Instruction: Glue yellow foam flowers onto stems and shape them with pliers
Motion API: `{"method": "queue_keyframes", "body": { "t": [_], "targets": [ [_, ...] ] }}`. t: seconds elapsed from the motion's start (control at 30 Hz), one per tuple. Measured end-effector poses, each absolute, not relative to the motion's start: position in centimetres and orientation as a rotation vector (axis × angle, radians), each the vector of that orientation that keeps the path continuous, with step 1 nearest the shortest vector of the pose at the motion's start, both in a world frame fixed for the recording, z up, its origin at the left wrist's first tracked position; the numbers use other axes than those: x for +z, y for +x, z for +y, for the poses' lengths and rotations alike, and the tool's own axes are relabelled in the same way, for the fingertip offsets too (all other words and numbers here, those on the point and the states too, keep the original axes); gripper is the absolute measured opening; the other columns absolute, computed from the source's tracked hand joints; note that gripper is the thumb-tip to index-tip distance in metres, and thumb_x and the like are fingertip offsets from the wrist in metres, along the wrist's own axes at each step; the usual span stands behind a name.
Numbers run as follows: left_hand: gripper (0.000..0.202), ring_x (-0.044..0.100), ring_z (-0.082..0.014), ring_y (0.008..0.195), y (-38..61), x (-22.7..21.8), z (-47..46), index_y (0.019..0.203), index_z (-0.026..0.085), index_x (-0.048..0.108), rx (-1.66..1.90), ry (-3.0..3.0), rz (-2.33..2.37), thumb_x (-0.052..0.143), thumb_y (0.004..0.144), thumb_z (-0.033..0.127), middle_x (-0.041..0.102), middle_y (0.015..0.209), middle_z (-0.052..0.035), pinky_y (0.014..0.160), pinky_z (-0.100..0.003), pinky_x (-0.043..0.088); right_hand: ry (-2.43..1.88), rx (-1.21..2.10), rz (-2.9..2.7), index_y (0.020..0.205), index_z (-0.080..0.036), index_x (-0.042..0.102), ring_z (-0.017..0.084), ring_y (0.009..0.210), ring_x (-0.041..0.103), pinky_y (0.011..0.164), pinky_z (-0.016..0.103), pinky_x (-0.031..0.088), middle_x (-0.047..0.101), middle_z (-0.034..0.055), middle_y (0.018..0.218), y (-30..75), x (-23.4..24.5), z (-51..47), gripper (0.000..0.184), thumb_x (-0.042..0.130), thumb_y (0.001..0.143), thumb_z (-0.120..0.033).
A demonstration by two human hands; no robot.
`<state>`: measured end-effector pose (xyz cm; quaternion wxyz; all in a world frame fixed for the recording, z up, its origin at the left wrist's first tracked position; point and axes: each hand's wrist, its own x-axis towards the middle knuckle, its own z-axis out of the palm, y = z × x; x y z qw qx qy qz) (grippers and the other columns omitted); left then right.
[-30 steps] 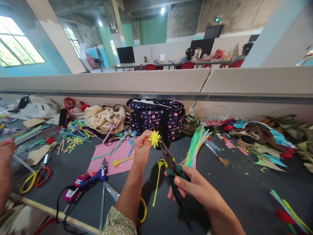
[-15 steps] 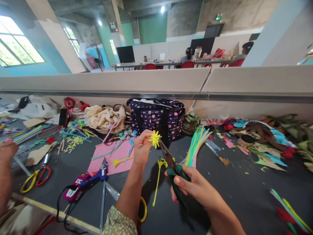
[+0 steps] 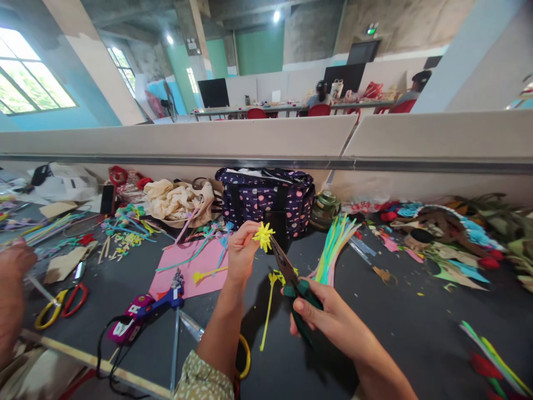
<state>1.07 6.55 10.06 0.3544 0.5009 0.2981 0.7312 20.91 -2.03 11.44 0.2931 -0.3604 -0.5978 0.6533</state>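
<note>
My left hand (image 3: 241,253) is raised over the dark table (image 3: 400,322), its fingers pinched on a small yellow pipe-cleaner flower (image 3: 264,235). My right hand (image 3: 328,316) grips the green handles of pliers (image 3: 293,280), whose tip reaches up to the base of the flower. A yellow pipe-cleaner stem (image 3: 267,308) lies on the table under the hands. A bundle of coloured pipe cleaners (image 3: 333,250) lies just right of the pliers.
A dotted dark bag (image 3: 266,200) stands behind the hands, with a beige cloth bag (image 3: 177,200) to its left. A pink sheet (image 3: 187,266), glue gun (image 3: 145,308) and scissors (image 3: 58,303) lie left. Another person's hand (image 3: 12,278) is at the left edge. Felt flowers (image 3: 449,233) pile right.
My hands hold almost the same pose; the pliers shifted slightly. The other person's hand at the left edge moved a little.
</note>
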Motion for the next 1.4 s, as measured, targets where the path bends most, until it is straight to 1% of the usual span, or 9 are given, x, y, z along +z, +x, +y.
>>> {"method": "queue_keyframes", "body": {
  "t": [0.07, 0.13, 0.27, 0.33, 0.5, 0.67, 0.9, 1.13, 1.4],
  "targets": [
    [0.007, 0.058, -0.0142, 0.077, 1.1, 9.8, 6.7, 0.075, 0.02, 0.071, 1.875, 1.241, 0.793, 0.074, 0.073, 0.027, 0.063, 0.081, -0.0013, 0.076, -0.027, 0.047, -0.912, 1.78, -1.589, 0.097, -0.014, 0.055, 0.014, 0.055, 0.058, 0.052, 0.023, 0.042, 0.066, 0.0031, 0.064, 21.1, 11.5, -2.0, 0.047, 0.058, 0.085, -0.06],
    [0.01, 0.058, -0.013, 0.072, 1.1, 9.6, 6.9, 0.077, 0.02, 0.071, 1.845, 1.174, 0.812, 0.075, 0.073, 0.029, 0.063, 0.078, -0.0004, 0.075, -0.027, 0.047, -0.879, 1.8, -1.581, 0.097, -0.014, 0.057, 0.016, 0.06, 0.063, 0.054, 0.023, 0.043, 0.06, -0.0004, 0.06, 21.2, 11.6, -2.0, 0.046, 0.06, 0.085, -0.058],
    [0.019, 0.06, -0.0134, 0.072, 1.1, 9.3, 7.1, 0.084, 0.02, 0.071, 1.788, 1.08, 0.787, 0.078, 0.068, 0.028, 0.065, 0.079, -0.0005, 0.076, -0.027, 0.047, -0.841, 1.828, -1.53, 0.099, -0.014, 0.057, 0.022, 0.067, 0.069, 0.055, 0.024, 0.046, 0.048, -0.0055, 0.053, 21.5, 11.8, -1.9, 0.044, 0.062, 0.084, -0.056],
    [0.019, 0.061, -0.0141, 0.072, 1.1, 9.4, 7.1, 0.081, 0.019, 0.07, 1.774, 1.071, 0.792, 0.079, 0.067, 0.028, 0.065, 0.077, -0.0006, 0.076, -0.028, 0.048, -0.837, 1.824, -1.506, 0.101, -0.014, 0.057, 0.023, 0.069, 0.07, 0.056, 0.024, 0.046, 0.048, -0.0054, 0.053, 21.6, 11.8, -1.9, 0.043, 0.062, 0.085, -0.054],
    [0.02, 0.062, -0.0152, 0.072, 1.2, 9.8, 6.9, 0.079, 0.018, 0.069, 1.756, 1.073, 0.823, 0.078, 0.065, 0.029, 0.065, 0.074, -0.0007, 0.077, -0.029, 0.049, -0.822, 1.84, -1.476, 0.107, -0.012, 0.057, 0.02, 0.063, 0.069, 0.055, 0.024, 0.045, 0.056, -0.0022, 0.055, 21.7, 11.6, -1.7, 0.045, 0.063, 0.086, -0.051],
    [0.02, 0.061, -0.0148, 0.072, 1.3, 9.9, 6.7, 0.081, 0.018, 0.069, 1.743, 1.067, 0.782, 0.078, 0.067, 0.029, 0.066, 0.077, -0.001, 0.077, -0.029, 0.049, -0.814, 1.882, -1.421, 0.111, -0.011, 0.057, 0.023, 0.067, 0.071, 0.056, 0.025, 0.047, 0.047, -0.0065, 0.053, 21.6, 11.5, -1.6, 0.047, 0.065, 0.085, -0.05],
    [0.024, 0.061, -0.0148, 0.073, 1.1, 9.5, 6.7, 0.084, 0.019, 0.07, 1.722, 1.07, 0.765, 0.079, 0.065, 0.029, 0.067, 0.08, -0.0011, 0.076, -0.029, 0.048, -0.745, 1.951, -1.392, 0.111, -0.01, 0.057, 0.024, 0.068, 0.072, 0.058, 0.028, 0.052, 0.046, -0.007, 0.053, 21.5, 10.7, -1.6, 0.045, 0.065, 0.086, -0.047],
    [0.02, 0.062, -0.0164, 0.077, 0.9, 9.2, 6.6, 0.084, 0.019, 0.071, 1.651, 1.128, 0.789, 0.078, 0.068, 0.028, 0.067, 0.085, -0.0032, 0.08, -0.03, 0.048, -0.66, 2.076, -1.299, 0.111, -0.009, 0.059, 0.024, 0.067, 0.073, 0.057, 0.027, 0.052, 0.045, -0.008, 0.05, 21.6, 10.8, -1.6, 0.041, 0.066, 0.087, -0.042],
    [0.019, 0.062, -0.0159, 0.078, 0.9, 9.2, 6.5, 0.086, 0.02, 0.071, 1.631, 1.135, 0.796, 0.077, 0.069, 0.028, 0.066, 0.087, -0.003, 0.079, -0.029, 0.047, -0.655, 2.076, -1.279, 0.11, -0.01, 0.059, 0.023, 0.065, 0.072, 0.056, 0.026, 0.051, 0.044, -0.0084, 0.05, 21.6, 10.7, -1.6, 0.041, 0.067, 0.086, -0.043]
  ]
}}
